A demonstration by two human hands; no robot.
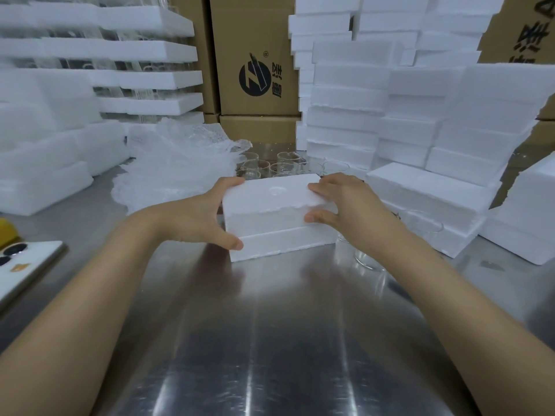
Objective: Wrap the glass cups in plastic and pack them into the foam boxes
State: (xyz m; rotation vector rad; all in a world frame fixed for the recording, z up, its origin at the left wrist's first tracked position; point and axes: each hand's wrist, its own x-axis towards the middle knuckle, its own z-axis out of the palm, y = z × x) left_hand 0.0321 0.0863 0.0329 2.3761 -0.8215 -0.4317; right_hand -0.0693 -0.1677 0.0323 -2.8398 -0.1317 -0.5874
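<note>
**Closed foam box held at both ends**

The left hand (195, 216) and right hand (342, 202) grasp opposite ends of the foam box (276, 217), a white, grainy rectangular block resting on the brushed steel table (270, 340). Behind it stand clear glass cups (264, 168) beside crinkled plastic wrap (177, 166). Stacked foam slabs (420, 121) flank cardboard cartons (255, 70).

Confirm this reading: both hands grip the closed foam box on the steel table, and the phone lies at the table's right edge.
One detail is wrong. The phone lies at the table's left edge, not the right, as the head view shows. The rest stands: the left hand and the right hand grip the closed foam box on the steel table.
</note>
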